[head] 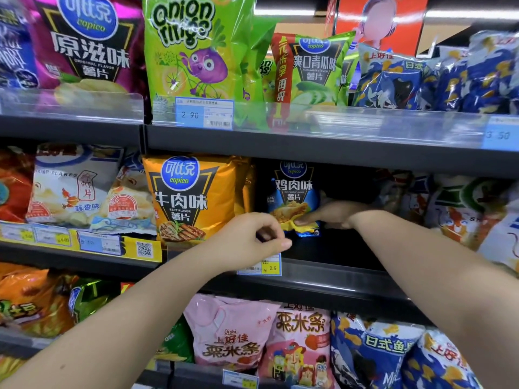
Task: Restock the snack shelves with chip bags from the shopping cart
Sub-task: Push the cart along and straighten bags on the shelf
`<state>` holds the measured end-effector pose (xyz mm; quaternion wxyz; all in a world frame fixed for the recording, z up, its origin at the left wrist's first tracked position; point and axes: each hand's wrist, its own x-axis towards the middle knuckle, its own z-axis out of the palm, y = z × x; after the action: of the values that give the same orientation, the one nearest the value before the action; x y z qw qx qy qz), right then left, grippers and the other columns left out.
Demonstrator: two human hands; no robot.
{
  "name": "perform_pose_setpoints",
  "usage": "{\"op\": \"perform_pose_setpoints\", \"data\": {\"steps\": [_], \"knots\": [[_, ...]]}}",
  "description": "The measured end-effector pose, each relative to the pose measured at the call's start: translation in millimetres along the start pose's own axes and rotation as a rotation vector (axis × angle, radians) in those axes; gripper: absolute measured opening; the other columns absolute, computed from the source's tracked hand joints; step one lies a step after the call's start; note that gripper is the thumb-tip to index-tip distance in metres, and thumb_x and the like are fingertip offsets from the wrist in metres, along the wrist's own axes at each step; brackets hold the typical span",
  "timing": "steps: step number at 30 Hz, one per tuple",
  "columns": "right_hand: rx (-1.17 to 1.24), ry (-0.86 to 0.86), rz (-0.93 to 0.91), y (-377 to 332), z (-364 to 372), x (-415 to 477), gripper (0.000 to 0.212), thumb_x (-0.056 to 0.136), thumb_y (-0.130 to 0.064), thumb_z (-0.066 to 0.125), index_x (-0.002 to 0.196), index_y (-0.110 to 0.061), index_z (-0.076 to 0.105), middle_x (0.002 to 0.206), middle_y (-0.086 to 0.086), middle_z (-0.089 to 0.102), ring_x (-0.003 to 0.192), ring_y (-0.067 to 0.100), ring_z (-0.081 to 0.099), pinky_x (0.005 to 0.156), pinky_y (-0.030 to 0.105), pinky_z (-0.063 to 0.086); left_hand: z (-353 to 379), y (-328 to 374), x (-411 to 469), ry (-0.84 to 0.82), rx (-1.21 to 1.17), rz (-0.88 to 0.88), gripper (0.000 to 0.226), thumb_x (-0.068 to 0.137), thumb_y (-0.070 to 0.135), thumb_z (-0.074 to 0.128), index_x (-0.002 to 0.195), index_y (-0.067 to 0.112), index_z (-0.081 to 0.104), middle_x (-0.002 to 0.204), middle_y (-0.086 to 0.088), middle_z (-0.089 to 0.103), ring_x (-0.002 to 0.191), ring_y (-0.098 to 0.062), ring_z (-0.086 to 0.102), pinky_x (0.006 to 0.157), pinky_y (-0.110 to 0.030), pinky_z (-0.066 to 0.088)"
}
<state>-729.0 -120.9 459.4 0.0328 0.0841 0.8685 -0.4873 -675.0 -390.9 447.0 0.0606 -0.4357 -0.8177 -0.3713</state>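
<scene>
The blue chicken-flavour chip bag (295,192) stands upright at the back of a dark gap on the middle shelf (323,273), just right of the orange beef-flavour bag (191,197). Its glossy film is crumpled at the yellow bottom. The right hand (331,217) grips that bottom edge (thumb across the front). The left hand (252,237) hovers nearer, fingers curled on nothing. Placement looks under way; next it probably needs squaring up, then letting go.
</scene>
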Motion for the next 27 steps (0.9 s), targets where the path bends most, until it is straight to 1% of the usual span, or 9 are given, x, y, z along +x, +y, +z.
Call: {"op": "perform_pose_setpoints", "data": {"steps": [4, 7, 8, 10, 12, 16, 21, 25, 27], "knots": [[0.011, 0.034, -0.027, 3, 6, 2, 0.145, 0.049, -0.032, 0.092, 0.155, -0.021, -0.006, 0.156, -0.003, 0.030, 0.140, 0.017, 0.034, 0.115, 0.041, 0.029, 7, 10, 22, 0.051, 0.071, 0.005, 0.024, 0.093, 0.038, 0.059, 0.116, 0.038, 0.061, 0.115, 0.016, 0.057, 0.103, 0.002, 0.054, 0.085, -0.019, 0.047], [0.009, 0.000, -0.041, 3, 5, -1, 0.136, 0.050, -0.032, 0.090, 0.154, -0.014, 0.006, 0.140, -0.005, 0.051, 0.118, 0.004, 0.053, 0.098, 0.020, 0.040, 11, 16, 45, 0.066, 0.259, -0.003, 0.040, 0.092, 0.027, 0.062, 0.130, 0.032, 0.055, 0.125, 0.004, 0.051, 0.115, -0.013, 0.048, 0.092, -0.026, 0.044], [0.023, -0.010, -0.025, 2, 4, -3, 0.130, 0.052, -0.031, 0.090, 0.154, -0.015, 0.010, 0.139, -0.007, 0.053, 0.118, 0.002, 0.053, 0.096, 0.019, 0.041, 12, 17, 52, 0.086, 0.318, -0.023, 0.044, 0.091, 0.022, 0.063, 0.133, 0.031, 0.054, 0.131, 0.001, 0.049, 0.121, -0.019, 0.046, 0.094, -0.029, 0.044], [0.071, -0.005, -0.001, 1, 0, -5, 0.128, 0.053, -0.030, 0.091, 0.154, -0.020, 0.014, 0.150, -0.004, 0.042, 0.134, 0.011, 0.042, 0.107, 0.037, 0.037, 15, 15, 64, 0.119, 0.396, -0.078, 0.053, 0.088, 0.012, 0.064, 0.135, 0.032, 0.052, 0.143, 0.000, 0.037, 0.130, -0.024, 0.038, 0.103, -0.035, 0.043], [0.123, 0.032, -0.016, 0, -4, -8, 0.120, 0.061, -0.019, 0.089, 0.153, -0.022, 0.013, 0.155, -0.003, 0.033, 0.140, 0.020, 0.035, 0.102, 0.049, 0.040, 16, 13, 73, 0.108, 0.481, -0.113, 0.059, 0.085, 0.006, 0.064, 0.134, 0.035, 0.050, 0.144, 0.001, 0.029, 0.131, -0.025, 0.031, 0.104, -0.037, 0.042], [0.166, 0.018, -0.034, -2, -15, -17, 0.094, 0.074, -0.004, 0.079, 0.150, -0.016, 0.024, 0.134, 0.001, 0.052, 0.123, 0.027, 0.052, 0.076, 0.042, 0.054, 13, 11, 85, 0.034, 0.692, -0.096, 0.072, 0.079, -0.003, 0.062, 0.139, 0.034, 0.042, 0.143, -0.004, 0.025, 0.131, -0.029, 0.024, 0.103, -0.040, 0.038], [0.127, 0.029, -0.003, 5, -18, -18, 0.074, 0.081, 0.006, 0.070, 0.143, -0.006, 0.032, 0.126, 0.018, 0.058, 0.107, 0.033, 0.061, 0.084, 0.049, 0.054, 17, 6, 85, 0.088, 0.838, 0.004, 0.079, 0.076, 0.000, 0.066, 0.142, 0.030, 0.034, 0.154, -0.008, 0.015, 0.139, -0.032, 0.012, 0.104, -0.046, 0.032], [0.088, -0.007, -0.037, 2, -10, -18, 0.053, 0.083, 0.001, 0.071, 0.127, -0.011, 0.043, 0.108, 0.010, 0.067, 0.094, 0.025, 0.067, 0.083, 0.045, 0.057, 22, -1, 83, 0.052, 0.844, 0.022, 0.089, 0.078, 0.011, 0.072, 0.149, 0.035, 0.024, 0.160, -0.007, 0.003, 0.146, -0.030, -0.002, 0.113, -0.048, 0.022], [0.086, -0.008, -0.044, 1, -5, -18, 0.055, 0.084, -0.001, 0.070, 0.132, -0.008, 0.043, 0.112, 0.011, 0.067, 0.095, 0.025, 0.066, 0.077, 0.041, 0.059, 22, -4, 83, 0.015, 0.833, -0.013, 0.094, 0.081, 0.009, 0.072, 0.152, 0.039, 0.017, 0.162, -0.007, -0.005, 0.148, -0.030, -0.007, 0.115, -0.048, 0.021]]}}
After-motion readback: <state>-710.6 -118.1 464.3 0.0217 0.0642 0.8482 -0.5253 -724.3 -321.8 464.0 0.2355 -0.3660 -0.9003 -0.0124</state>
